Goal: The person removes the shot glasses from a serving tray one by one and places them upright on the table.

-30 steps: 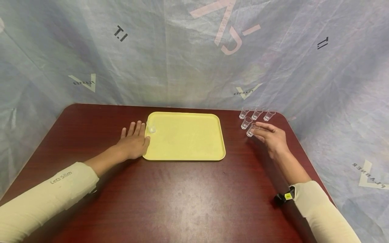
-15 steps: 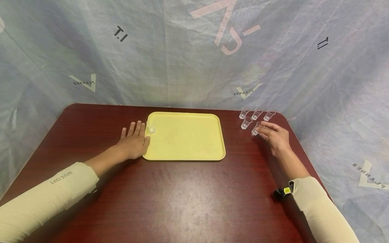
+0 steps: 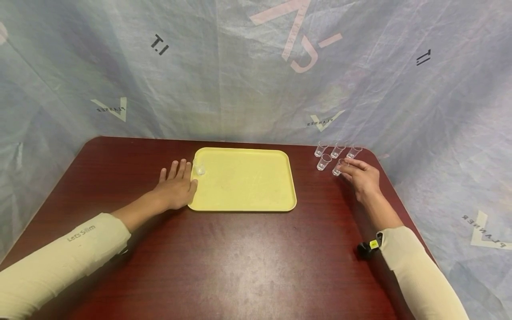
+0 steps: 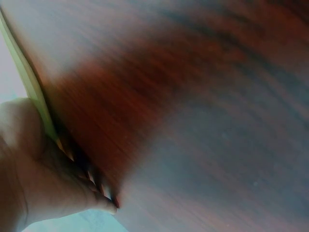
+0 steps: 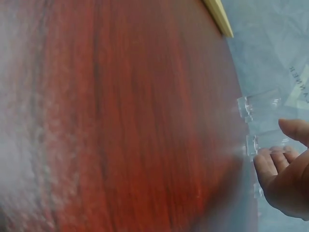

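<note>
Risk: my right hand (image 3: 362, 178), fingers curled about the nearest cup (image 3: 338, 167), could topple neighbouring cups (image 3: 324, 162); left hand (image 3: 176, 189) lies flat beside tray (image 3: 244, 204).

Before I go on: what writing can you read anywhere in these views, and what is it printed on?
"Let's Slim", roughly, on the left sleeve; small, so the spelling is unsure.
"PLANNER", mirrored, beside a pale V mark, repeated on the backdrop sheet.
"I.T", mirrored and tilted, on the same sheet, upper left.
"II"-like strokes on the sheet, upper right; unclear as letters.
Large pink strokes at top centre: not readable as a word.
Yellow tag on the right wrist band: too small to read.
The yellow tray and the cups carry no text.
</note>
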Available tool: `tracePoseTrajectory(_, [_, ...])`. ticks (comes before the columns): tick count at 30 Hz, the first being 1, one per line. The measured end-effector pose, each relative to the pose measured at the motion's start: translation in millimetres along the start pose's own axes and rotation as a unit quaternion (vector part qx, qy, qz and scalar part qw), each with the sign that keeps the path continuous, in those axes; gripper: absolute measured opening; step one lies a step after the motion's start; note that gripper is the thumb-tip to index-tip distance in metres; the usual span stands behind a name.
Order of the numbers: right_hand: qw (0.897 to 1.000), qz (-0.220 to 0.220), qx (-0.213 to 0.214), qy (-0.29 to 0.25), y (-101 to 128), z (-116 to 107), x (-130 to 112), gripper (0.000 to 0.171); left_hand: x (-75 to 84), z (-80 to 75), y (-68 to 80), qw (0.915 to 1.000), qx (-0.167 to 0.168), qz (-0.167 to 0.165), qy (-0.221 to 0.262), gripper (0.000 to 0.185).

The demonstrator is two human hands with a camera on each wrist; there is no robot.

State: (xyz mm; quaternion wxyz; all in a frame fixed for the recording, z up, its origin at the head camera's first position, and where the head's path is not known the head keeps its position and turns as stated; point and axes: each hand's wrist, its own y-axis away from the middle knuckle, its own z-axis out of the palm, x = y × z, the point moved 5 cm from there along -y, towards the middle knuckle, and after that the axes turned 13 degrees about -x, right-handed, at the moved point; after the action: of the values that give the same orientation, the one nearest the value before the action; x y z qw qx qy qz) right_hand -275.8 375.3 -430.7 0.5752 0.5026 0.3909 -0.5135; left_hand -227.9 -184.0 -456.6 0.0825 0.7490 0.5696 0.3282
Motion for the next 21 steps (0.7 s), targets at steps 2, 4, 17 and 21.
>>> tracePoseTrajectory(2, [1.0, 0.0, 0.006, 0.004, -2, 0, 0, 0.031, 0.7, -0.4, 0.4, 1.0, -0.001, -0.001, -0.002, 0.083])
tracePoseTrajectory(4, [1.0, 0.0, 0.011, 0.007, -3, 0, 1, 0.031, 1.7, -0.8, 1.6, 1.0, -0.001, -0.002, -0.007, 0.083])
tracePoseTrajectory(17, [0.999, -0.008, 0.05, 0.004, -17, 0, -1, 0.034, -8.8, 2.8, -9.2, 1.0, 0.0, -0.002, -0.009, 0.082])
tracePoseTrajectory(21, [0.998, -0.007, 0.055, 0.0, -21, 0, 0, 0.033, -10.7, 3.1, -10.2, 1.0, 0.002, 0.001, -0.006, 0.085])
